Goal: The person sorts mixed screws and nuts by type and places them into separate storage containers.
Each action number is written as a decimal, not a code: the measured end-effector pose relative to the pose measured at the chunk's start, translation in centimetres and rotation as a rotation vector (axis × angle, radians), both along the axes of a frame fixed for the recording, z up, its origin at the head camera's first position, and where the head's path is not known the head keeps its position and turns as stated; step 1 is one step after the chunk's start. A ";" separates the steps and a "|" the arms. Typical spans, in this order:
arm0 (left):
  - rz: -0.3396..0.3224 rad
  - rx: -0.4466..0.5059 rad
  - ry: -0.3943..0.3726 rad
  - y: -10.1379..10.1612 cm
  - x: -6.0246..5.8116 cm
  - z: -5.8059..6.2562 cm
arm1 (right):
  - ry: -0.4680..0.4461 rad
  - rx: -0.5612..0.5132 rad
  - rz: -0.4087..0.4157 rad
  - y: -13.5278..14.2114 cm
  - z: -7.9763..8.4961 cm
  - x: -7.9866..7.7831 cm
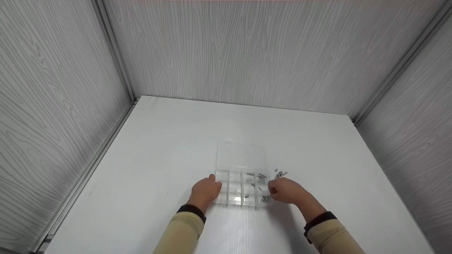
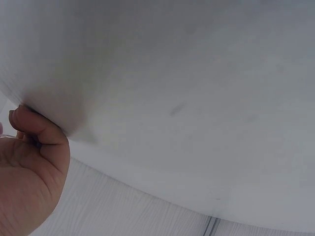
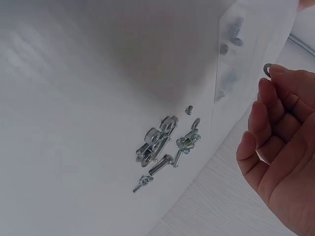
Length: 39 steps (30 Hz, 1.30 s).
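A clear plastic compartment box [image 1: 228, 188] lies on the white table with its lid [image 1: 241, 155] folded back, away from me. My left hand [image 1: 206, 189] grips the box's left side, fingers curled at the edge. Over the box's right side is my right hand [image 1: 287, 190]; its thumb and index finger pinch a small metal washer [image 3: 267, 70], which the head view hides. Screws [image 1: 261, 175] and other small metal parts lie in several right-hand compartments. Just right of the box sits a loose pile of bolts, nuts and washers [image 3: 160, 142], partly behind my right hand in the head view.
The white tabletop [image 1: 169, 141] stretches around the box on all sides. Grey wood-grain panels stand at the back [image 1: 233, 53], left [image 1: 53, 88] and right [image 1: 416, 106] of the table.
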<state>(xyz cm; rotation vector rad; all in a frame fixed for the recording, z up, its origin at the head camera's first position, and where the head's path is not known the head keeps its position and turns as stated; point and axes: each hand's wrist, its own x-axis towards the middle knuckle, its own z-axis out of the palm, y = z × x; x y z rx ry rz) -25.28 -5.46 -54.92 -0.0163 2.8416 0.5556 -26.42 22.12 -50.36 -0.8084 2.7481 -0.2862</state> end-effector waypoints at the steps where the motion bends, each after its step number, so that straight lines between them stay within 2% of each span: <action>1: 0.002 0.002 0.001 0.0 0.0 -0.1 | -0.006 -0.002 0.008 0.0 -0.1 0.0; 6: -0.011 -0.015 0.014 -0.1 0.0 -0.2 | 0.000 0.008 0.027 -0.1 -0.3 0.0; 9: -0.057 -0.057 0.033 -0.2 0.0 -0.2 | 0.024 -0.001 0.041 -0.1 -0.3 0.0; 13: -0.073 -0.061 0.045 -0.3 0.0 -0.1 | 0.031 -0.004 0.020 0.0 0.0 -0.1; 15: -0.042 -0.027 0.036 -0.3 0.0 -0.1 | 0.036 0.005 0.002 0.2 0.1 -0.2; 19: -0.021 0.001 0.017 -0.3 0.0 0.0 | 0.040 0.024 -0.033 1.1 -0.1 -0.5; 27: -0.004 0.016 0.003 -0.3 -0.1 0.2 | 0.035 0.093 -0.122 3.2 -0.8 -0.8; 34: 0.002 0.033 0.013 -0.3 -0.1 0.1 | 0.062 0.108 -0.129 4.3 -1.8 -0.9; 39: -0.004 0.022 0.019 -0.3 -0.2 0.0 | 0.047 0.115 -0.145 4.5 -2.4 -1.1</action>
